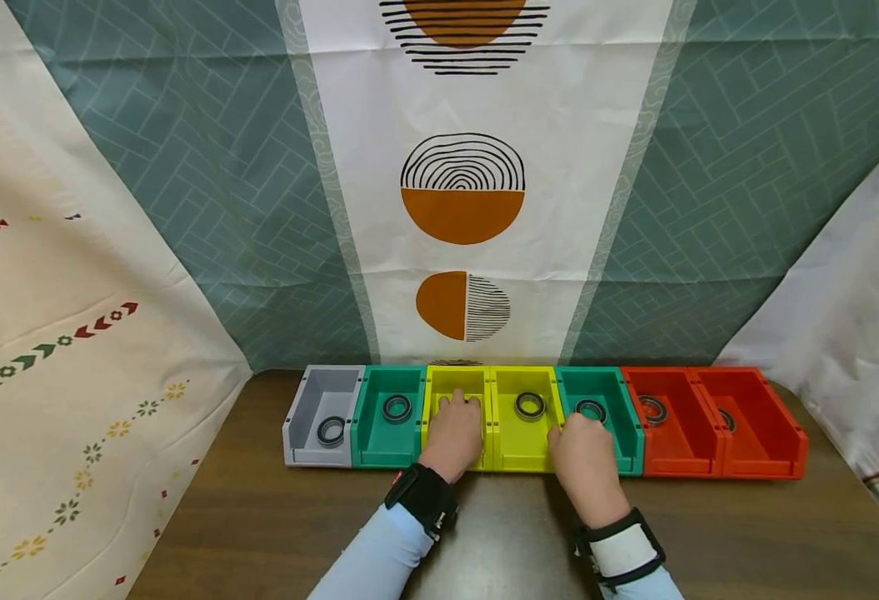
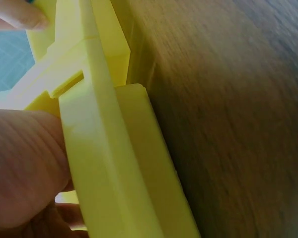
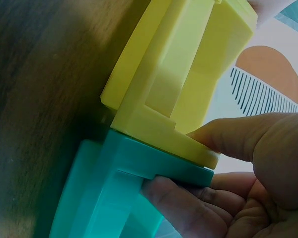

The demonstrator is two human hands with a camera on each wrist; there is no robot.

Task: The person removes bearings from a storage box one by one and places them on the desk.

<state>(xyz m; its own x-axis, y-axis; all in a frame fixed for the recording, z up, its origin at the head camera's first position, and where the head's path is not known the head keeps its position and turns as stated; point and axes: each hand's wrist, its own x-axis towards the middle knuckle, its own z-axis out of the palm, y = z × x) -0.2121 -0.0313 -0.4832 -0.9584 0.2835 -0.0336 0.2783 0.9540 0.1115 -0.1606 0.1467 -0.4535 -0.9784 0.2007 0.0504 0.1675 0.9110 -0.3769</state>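
Seven storage bins stand side by side in a row. My left hand (image 1: 454, 435) reaches over the front of the left yellow bin (image 1: 488, 454), with its fingers down inside; I cannot tell whether they hold anything. In the right wrist view, my right hand (image 3: 258, 171) pinches the adjoining side walls of the right yellow bin (image 3: 161, 114) and the right green bin (image 3: 134, 158). Its thumb is on the yellow side and its fingers on the green. Black-rimmed ball bearings lie in the right yellow bin (image 1: 530, 406) and, partly behind the hand, the right green bin (image 1: 591, 409).
Left of my hands are a grey bin (image 1: 297, 433) and a green bin (image 1: 387, 450), each with a bearing. Two red bins (image 1: 761, 462) stand at the right end, also with bearings. The row sits on a brown wooden table (image 1: 259, 533), with patterned cloth (image 1: 461, 108) hanging behind.
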